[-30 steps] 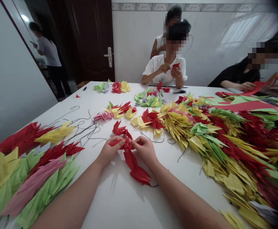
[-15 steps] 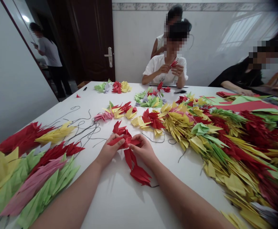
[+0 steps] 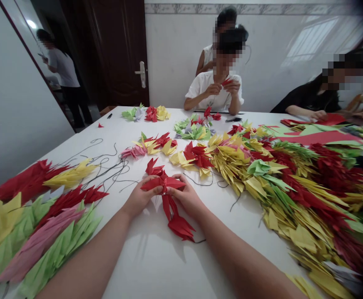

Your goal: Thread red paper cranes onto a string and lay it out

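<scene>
Showing pointed folds, red paper piece (image 3: 163, 185) pinched between fingers (image 3: 154, 190) of both hands.

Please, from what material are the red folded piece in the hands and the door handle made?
The red folded piece looks like matte paper, judging by its crisp creases and points. The door handle seems to be metal, given its silvery sheen, though coated plastic is possible.
</scene>
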Action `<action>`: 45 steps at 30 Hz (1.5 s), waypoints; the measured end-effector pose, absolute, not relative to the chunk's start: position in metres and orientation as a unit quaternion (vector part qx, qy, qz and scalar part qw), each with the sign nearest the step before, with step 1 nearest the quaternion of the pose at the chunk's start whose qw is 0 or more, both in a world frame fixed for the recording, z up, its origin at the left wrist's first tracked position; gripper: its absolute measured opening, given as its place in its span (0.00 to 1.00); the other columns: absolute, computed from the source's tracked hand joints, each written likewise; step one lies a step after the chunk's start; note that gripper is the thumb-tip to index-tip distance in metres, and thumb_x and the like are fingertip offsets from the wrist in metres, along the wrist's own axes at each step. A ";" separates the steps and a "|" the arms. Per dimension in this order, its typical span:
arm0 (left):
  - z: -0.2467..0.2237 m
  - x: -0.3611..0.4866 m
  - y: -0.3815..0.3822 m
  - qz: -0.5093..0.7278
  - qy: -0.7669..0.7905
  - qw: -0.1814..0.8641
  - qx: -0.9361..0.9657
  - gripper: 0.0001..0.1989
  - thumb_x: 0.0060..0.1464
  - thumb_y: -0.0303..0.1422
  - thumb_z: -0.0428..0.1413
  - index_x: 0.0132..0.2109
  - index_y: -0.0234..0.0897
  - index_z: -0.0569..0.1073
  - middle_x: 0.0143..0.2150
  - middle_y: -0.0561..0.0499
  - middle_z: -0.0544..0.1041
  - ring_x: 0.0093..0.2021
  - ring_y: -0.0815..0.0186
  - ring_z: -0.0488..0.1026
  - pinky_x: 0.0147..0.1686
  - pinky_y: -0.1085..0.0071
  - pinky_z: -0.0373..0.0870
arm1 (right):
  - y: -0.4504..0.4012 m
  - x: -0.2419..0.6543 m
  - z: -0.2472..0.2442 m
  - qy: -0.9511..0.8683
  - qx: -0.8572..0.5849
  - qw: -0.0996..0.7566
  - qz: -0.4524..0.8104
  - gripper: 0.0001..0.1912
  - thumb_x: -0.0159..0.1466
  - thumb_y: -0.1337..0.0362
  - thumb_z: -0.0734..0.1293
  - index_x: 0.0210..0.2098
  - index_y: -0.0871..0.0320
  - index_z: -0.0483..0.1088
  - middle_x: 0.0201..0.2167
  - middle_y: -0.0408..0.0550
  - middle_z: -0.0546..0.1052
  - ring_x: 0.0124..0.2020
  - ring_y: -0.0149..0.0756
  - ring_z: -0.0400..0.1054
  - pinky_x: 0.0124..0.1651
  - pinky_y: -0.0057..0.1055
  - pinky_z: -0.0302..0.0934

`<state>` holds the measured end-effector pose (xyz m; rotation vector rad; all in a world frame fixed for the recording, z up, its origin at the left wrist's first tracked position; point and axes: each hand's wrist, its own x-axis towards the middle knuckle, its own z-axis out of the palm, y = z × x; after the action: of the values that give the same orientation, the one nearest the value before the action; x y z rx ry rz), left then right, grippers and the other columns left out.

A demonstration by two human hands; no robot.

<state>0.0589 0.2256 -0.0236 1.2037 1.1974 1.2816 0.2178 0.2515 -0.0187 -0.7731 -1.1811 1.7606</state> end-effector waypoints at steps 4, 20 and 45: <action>-0.023 0.059 0.226 0.520 0.469 0.515 0.494 0.16 0.42 0.39 0.62 0.38 0.35 0.73 0.38 0.48 0.76 0.42 0.62 0.71 0.45 0.67 0.65 | 0.252 0.219 -0.019 -0.513 -0.297 0.389 0.705 0.17 0.49 0.58 0.71 0.34 0.60 0.68 0.31 0.44 0.73 0.31 0.28 0.65 0.36 0.26 0.58; -0.016 0.055 0.224 0.468 0.489 0.486 0.553 0.17 0.43 0.40 0.61 0.39 0.35 0.74 0.38 0.49 0.76 0.43 0.63 0.70 0.45 0.69 0.64 | 0.256 0.227 -0.021 -0.583 -0.284 0.375 0.663 0.16 0.50 0.56 0.71 0.34 0.60 0.69 0.29 0.43 0.71 0.31 0.29 0.63 0.35 0.27 0.57; -0.018 0.056 0.222 0.488 0.456 0.550 0.501 0.18 0.37 0.40 0.64 0.34 0.34 0.72 0.33 0.51 0.74 0.36 0.66 0.69 0.40 0.70 0.63 | 0.250 0.226 -0.015 -0.566 -0.288 0.367 0.680 0.16 0.50 0.55 0.70 0.32 0.60 0.67 0.28 0.42 0.69 0.30 0.27 0.61 0.35 0.26 0.55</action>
<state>0.0561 0.2216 -0.0177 1.1854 1.0805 1.1555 0.2259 0.2495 -0.0147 -0.7397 -1.4533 1.7484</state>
